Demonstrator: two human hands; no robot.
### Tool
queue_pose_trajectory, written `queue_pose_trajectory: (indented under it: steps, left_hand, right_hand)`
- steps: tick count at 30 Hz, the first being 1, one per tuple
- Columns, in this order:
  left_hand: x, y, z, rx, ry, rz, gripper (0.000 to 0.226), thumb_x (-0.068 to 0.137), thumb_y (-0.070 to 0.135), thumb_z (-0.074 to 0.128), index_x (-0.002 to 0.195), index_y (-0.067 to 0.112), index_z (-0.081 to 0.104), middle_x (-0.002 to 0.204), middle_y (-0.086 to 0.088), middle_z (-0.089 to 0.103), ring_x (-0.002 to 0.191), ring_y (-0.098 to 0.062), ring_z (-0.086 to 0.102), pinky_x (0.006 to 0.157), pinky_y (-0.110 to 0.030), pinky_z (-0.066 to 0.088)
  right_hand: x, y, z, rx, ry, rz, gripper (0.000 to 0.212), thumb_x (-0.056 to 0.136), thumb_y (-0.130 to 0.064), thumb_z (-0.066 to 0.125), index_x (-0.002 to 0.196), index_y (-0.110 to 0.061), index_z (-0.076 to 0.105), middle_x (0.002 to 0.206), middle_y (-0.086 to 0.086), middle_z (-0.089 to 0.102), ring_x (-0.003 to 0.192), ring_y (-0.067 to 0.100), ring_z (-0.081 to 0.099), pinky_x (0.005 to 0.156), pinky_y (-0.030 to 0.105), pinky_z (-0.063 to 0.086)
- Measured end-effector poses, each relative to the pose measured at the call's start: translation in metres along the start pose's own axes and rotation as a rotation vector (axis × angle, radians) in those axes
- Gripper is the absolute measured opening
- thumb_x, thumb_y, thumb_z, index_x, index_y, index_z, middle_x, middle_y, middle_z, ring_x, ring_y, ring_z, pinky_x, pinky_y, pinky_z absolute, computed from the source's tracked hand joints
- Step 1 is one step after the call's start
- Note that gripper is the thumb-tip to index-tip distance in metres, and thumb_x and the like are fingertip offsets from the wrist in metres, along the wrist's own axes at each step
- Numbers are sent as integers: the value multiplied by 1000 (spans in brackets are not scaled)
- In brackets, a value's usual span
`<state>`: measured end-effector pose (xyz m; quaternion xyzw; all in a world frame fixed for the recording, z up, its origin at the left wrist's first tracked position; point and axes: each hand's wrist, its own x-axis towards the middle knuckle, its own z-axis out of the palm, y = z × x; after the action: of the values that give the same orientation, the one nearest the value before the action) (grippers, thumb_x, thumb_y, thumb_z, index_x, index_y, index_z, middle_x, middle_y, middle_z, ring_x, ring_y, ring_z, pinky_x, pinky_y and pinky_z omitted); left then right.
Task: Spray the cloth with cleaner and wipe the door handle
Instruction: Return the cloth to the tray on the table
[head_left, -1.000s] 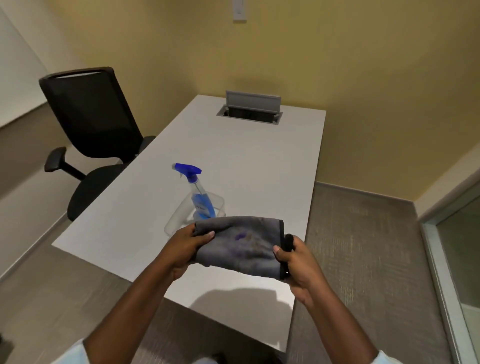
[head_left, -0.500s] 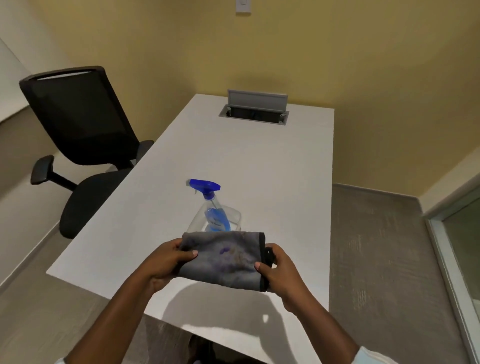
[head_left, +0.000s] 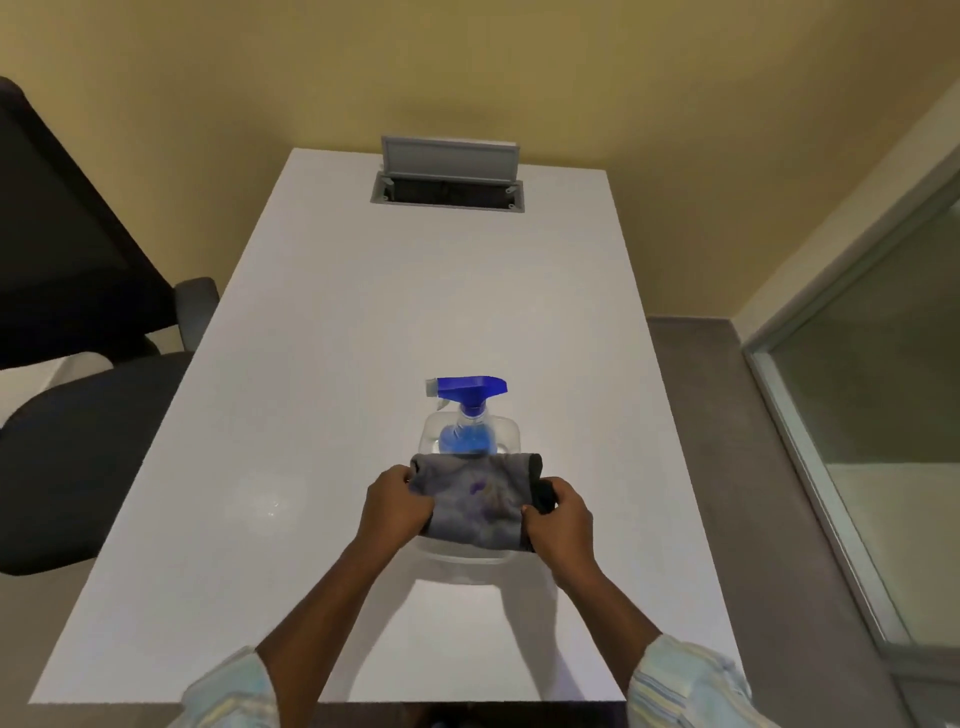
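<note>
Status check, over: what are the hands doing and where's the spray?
Left hand and right hand both gripping the grey cloth. Spray bottle upright in clear tub just beyond, untouched. Door handle not in view.

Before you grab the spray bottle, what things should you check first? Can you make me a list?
1. Cloth held firmly: ok, the left hand and right hand each grip an end.
2. A hand free for the spray bottle: not ok, both are busy with the cloth.
3. Bottle upright and close: ok, it stands in a clear container just behind the cloth.
4. Nozzle aimed at the cloth: not ok, it points to the left.
5. Cleaner left in the bottle: cannot tell, only blue shows through the plastic.
6. Door handle in sight: not ok, this view shows only the table, a chair and walls.
</note>
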<state>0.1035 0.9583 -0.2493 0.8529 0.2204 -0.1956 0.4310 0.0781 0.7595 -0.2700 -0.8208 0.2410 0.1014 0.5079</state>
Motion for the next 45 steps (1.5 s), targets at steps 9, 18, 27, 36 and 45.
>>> queue_pose_trajectory:
  steps: [9,18,27,36,45]
  left_hand:
    - [16,-14,11,161,-7,46,24,78,8,68,100,1,61,99,-16,69,75,-22,56,68,-29,45]
    - [21,-10,20,196,57,86,45,80,19,79,114,5,54,108,-11,61,89,-20,58,79,-29,52]
    - [25,-10,37,297,82,69,49,76,14,79,114,8,48,112,-11,58,98,-25,62,86,-38,57]
    - [28,-23,52,353,159,29,56,77,26,82,116,12,45,112,-9,50,91,-22,62,76,-32,57]
    - [34,-31,51,190,150,-84,34,92,18,62,113,9,36,110,-14,52,90,-29,60,76,-38,53]
  right_hand:
    - [-8,3,33,-180,96,28,20,77,-16,69,93,-12,58,91,6,62,79,19,61,65,26,51]
    - [3,7,47,-388,69,-59,25,82,-28,69,101,-16,58,97,0,61,87,16,61,75,29,57]
    - [18,13,56,-766,66,-251,16,87,-31,58,98,-21,60,99,0,63,91,20,53,75,32,33]
    - [25,11,60,-928,-5,-353,16,89,-27,57,103,-18,58,102,3,65,94,22,52,78,34,33]
    - [28,16,79,-1092,-75,-297,44,86,-40,67,121,-18,50,116,6,57,107,24,46,91,41,34]
